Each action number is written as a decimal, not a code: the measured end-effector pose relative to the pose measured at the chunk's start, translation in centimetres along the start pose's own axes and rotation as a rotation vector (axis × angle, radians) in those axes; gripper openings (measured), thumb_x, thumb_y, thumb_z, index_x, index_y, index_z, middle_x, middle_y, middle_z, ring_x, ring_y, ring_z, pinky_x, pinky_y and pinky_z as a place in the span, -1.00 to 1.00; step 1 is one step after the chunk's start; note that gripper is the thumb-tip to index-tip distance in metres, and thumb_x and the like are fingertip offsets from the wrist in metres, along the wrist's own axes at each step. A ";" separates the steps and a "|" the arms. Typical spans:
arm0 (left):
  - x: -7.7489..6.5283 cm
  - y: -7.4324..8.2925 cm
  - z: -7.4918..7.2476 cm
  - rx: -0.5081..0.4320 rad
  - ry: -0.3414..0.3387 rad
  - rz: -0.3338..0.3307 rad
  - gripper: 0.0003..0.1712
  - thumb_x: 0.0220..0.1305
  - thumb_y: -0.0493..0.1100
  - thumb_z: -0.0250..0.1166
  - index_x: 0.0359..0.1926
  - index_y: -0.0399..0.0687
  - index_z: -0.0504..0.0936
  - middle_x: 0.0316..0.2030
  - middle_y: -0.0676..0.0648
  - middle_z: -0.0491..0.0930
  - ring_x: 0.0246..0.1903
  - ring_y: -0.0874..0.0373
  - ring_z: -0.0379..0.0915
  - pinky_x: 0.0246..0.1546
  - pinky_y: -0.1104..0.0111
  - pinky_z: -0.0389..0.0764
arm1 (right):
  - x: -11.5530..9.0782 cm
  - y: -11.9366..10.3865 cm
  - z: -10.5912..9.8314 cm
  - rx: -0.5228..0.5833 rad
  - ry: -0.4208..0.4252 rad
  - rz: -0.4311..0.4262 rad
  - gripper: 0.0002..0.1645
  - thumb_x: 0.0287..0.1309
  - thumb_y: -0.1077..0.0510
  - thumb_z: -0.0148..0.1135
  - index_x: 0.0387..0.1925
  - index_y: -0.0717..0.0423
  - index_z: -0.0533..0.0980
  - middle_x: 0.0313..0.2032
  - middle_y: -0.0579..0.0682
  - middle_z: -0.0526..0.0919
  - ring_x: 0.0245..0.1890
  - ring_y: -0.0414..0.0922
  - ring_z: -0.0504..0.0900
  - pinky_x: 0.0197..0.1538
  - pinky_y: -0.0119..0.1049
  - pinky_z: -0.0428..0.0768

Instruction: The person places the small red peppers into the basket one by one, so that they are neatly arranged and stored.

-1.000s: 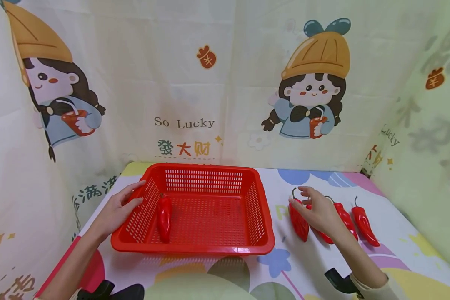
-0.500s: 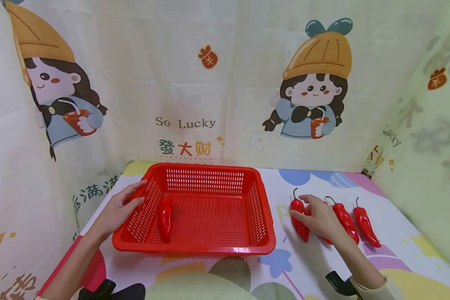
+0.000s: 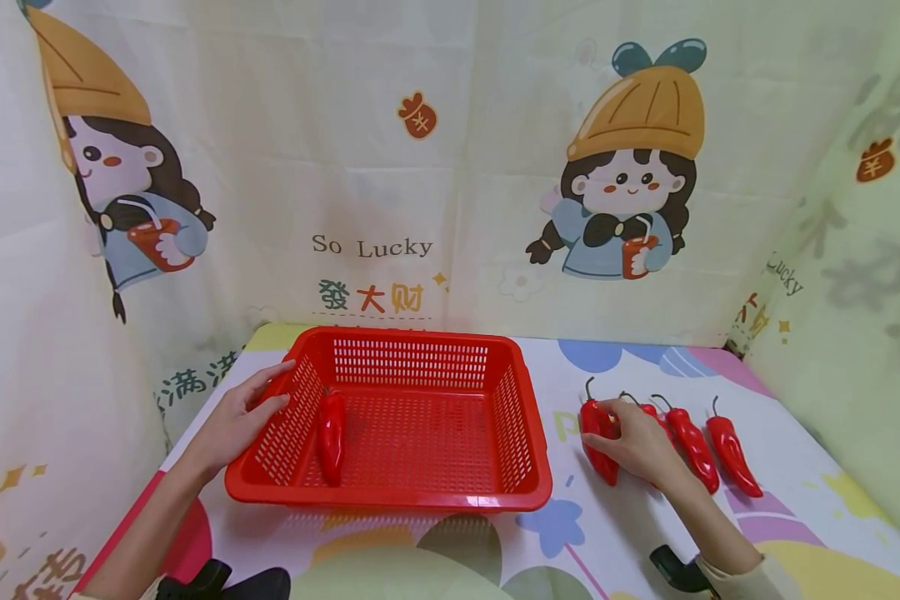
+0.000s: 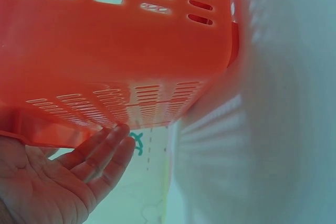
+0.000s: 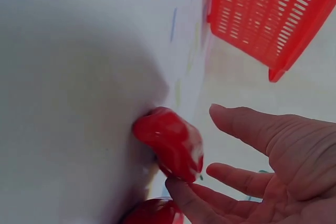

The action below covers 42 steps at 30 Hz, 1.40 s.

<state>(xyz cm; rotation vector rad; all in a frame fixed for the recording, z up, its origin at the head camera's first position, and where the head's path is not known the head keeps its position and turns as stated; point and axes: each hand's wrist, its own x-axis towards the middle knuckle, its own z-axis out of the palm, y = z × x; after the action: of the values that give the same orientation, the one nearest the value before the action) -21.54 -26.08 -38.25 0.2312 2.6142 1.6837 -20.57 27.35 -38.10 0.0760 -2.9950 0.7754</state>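
Observation:
A red plastic basket (image 3: 420, 500) with slotted walls stands on the table; one red pepper (image 3: 331, 437) lies inside at its left. My left hand (image 3: 232, 421) rests at the basket's left rim. Its fingers (image 4: 107, 156) lie nearly straight against the outer wall in the left wrist view. To the basket's right, my right hand (image 3: 637, 437) is spread over the leftmost red pepper (image 3: 600, 422) on the table. In the right wrist view a fingertip meets that pepper's side, while the thumb (image 5: 231, 119) stands apart from it. Part of the pepper is hidden by the hand.
Beyond the right hand lie more red peppers with dark stems: one partly behind the hand (image 3: 654, 411), a middle pepper (image 3: 692, 442) and a far right pepper (image 3: 733, 454). A printed curtain (image 3: 487, 208) hangs behind the table.
My right hand has come down onto the leftmost pepper, its fingers now at the pepper's sides. The left hand and the basket stay in place.

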 end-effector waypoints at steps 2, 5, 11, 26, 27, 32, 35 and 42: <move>0.0 0.0 0.0 -0.002 -0.001 0.003 -0.23 0.52 -0.10 0.19 0.62 0.05 0.10 0.36 -0.42 0.35 -0.06 -0.10 0.64 -0.29 0.14 0.78 | 0.0 0.1 0.1 -0.004 -0.004 0.002 -0.17 0.05 0.06 0.54 0.27 0.38 0.44 0.05 0.33 0.59 0.03 0.26 0.57 -0.22 -0.02 0.77; 0.0 -0.1 -0.1 -0.004 -0.004 0.008 -0.24 0.51 -0.12 0.19 0.61 0.04 0.10 0.35 -0.42 0.35 -0.07 -0.09 0.65 -0.29 0.15 0.78 | 0.1 0.1 0.2 -0.009 -0.010 0.006 -0.17 0.03 0.08 0.55 0.27 0.38 0.44 0.04 0.33 0.59 0.03 0.26 0.57 -0.22 -0.03 0.77; -0.2 -0.2 -0.3 -0.015 -0.013 0.004 -0.23 0.52 -0.10 0.18 0.62 0.07 0.09 0.37 -0.41 0.34 -0.06 -0.08 0.63 -0.28 0.15 0.78 | 0.2 0.0 0.3 -0.012 -0.011 0.018 -0.13 0.02 0.08 0.57 0.29 0.37 0.42 0.06 0.35 0.57 0.04 0.29 0.56 -0.22 -0.02 0.78; 0.0 -0.1 -0.3 -0.005 -0.010 0.007 -0.25 0.53 -0.10 0.16 0.62 0.06 0.10 0.36 -0.42 0.35 -0.07 -0.08 0.63 -0.29 0.16 0.78 | -0.3 0.1 0.5 0.016 0.021 0.020 -0.16 0.02 0.08 0.56 0.28 0.36 0.44 0.06 0.34 0.60 0.01 0.27 0.59 -0.21 -0.03 0.78; 0.0 -0.1 -0.3 -0.003 -0.009 0.006 -0.25 0.53 -0.10 0.16 0.62 0.06 0.10 0.36 -0.42 0.35 -0.08 -0.08 0.63 -0.29 0.16 0.78 | -0.3 0.1 0.5 0.018 0.022 0.020 -0.16 0.03 0.08 0.56 0.28 0.36 0.44 0.06 0.34 0.60 0.01 0.27 0.59 -0.21 -0.03 0.78; 0.0 -0.1 -0.2 0.004 -0.006 0.000 -0.25 0.53 -0.10 0.17 0.62 0.06 0.10 0.35 -0.42 0.35 -0.08 -0.08 0.64 -0.29 0.15 0.78 | -0.3 0.1 0.6 0.024 0.025 0.021 -0.16 0.02 0.09 0.56 0.28 0.36 0.44 0.06 0.34 0.60 0.01 0.27 0.60 -0.22 -0.04 0.78; 0.0 -0.2 -0.1 -0.003 -0.009 -0.003 -0.24 0.52 -0.10 0.17 0.62 0.05 0.10 0.36 -0.42 0.35 -0.07 -0.08 0.64 -0.29 0.14 0.78 | -0.3 0.1 0.6 0.022 0.030 0.019 -0.16 0.02 0.09 0.57 0.28 0.36 0.45 0.05 0.34 0.60 0.00 0.27 0.60 -0.22 -0.03 0.78; 0.1 -0.2 -0.1 -0.016 -0.013 -0.002 -0.23 0.52 -0.11 0.18 0.62 0.06 0.09 0.36 -0.41 0.35 -0.07 -0.09 0.64 -0.29 0.13 0.78 | -0.3 0.0 0.4 0.025 0.043 -0.005 -0.18 0.04 0.09 0.56 0.27 0.37 0.44 0.08 0.36 0.58 0.02 0.29 0.59 -0.21 -0.01 0.78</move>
<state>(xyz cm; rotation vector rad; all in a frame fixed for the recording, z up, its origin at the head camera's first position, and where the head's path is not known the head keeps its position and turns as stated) -21.68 -26.29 -38.41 0.2379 2.5901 1.6960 -20.24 27.13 -38.45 0.0664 -2.9446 0.8029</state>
